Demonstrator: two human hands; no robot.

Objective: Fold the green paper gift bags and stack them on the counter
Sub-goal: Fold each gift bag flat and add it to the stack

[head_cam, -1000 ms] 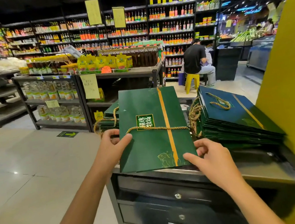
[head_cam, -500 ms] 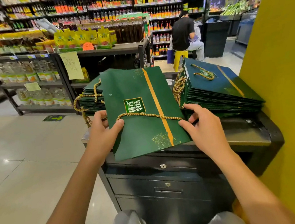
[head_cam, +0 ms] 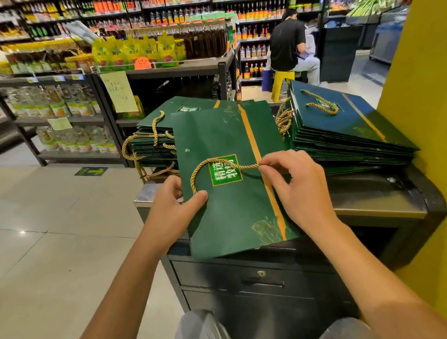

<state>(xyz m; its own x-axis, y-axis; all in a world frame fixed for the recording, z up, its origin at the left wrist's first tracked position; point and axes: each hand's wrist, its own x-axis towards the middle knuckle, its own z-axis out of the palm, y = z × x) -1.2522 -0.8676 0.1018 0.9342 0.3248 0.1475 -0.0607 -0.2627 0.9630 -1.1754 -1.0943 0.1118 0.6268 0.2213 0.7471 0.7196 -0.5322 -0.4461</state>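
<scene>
A flat green paper gift bag (head_cam: 230, 213) with a gold stripe and a white-lettered label lies tilted over the front of the counter (head_cam: 374, 205). My left hand (head_cam: 172, 205) grips its left edge, thumb on top. My right hand (head_cam: 293, 183) pinches the bag's gold rope handle (head_cam: 208, 168) near the stripe. Behind it on the left lies a stack of flat green bags (head_cam: 155, 146) with rope handles hanging off. A second, taller stack (head_cam: 346, 130) rests on the counter at the right.
The counter is a dark metal cabinet with locked drawers (head_cam: 260, 285) facing me. A yellow pillar (head_cam: 442, 144) stands close on the right. Shelves of bottles and packets (head_cam: 148, 55) fill the aisle behind. A person (head_cam: 288, 42) sits on a yellow stool further back.
The bag has come lower and closer over the counter's front. My right hand moved from the bag's right edge onto its face and took hold of the rope handle. My left hand kept its grip.
</scene>
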